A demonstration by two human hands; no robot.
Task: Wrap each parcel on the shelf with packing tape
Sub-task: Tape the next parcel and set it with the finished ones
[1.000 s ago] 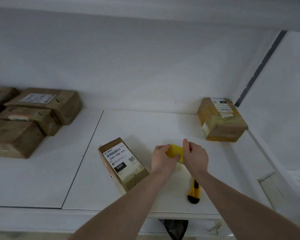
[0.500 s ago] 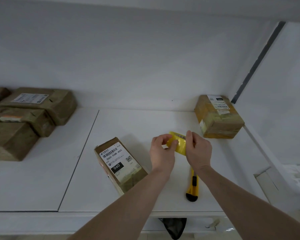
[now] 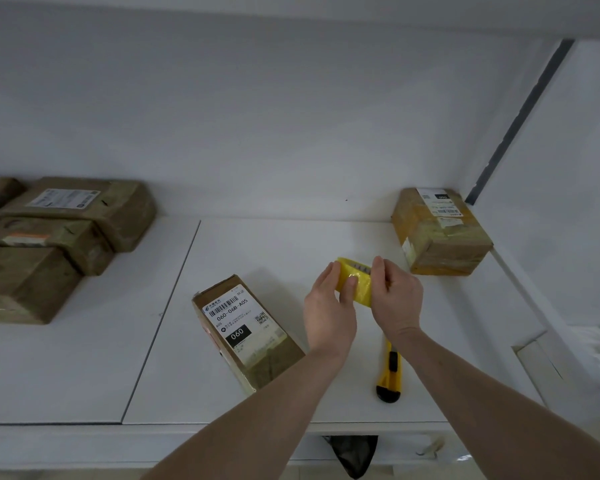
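Hands holding a yellow tape roll above a white shelf of parcels.

Shelf (image 3: 84, 368) carries, at far left, a cluster of brown wrapped parcels (image 3: 49, 244) lying against each other; in the back right corner sits a yellow-taped parcel (image 3: 440, 237) with a label on top. Near the front edge lies a labelled parcel (image 3: 246, 334), marked 060, just left of the left forearm, which crosses its lower right corner. Both hands meet over the shelf between these two parcels: the left hand (image 3: 329, 313) and right hand (image 3: 397, 299) each curl fingers round the tape roll (image 3: 355, 284), thumb of the left pressed on its face. Below the right wrist a yellow utility knife (image 3: 390, 375) rests on the shelf, its top partly hidden by that wrist.
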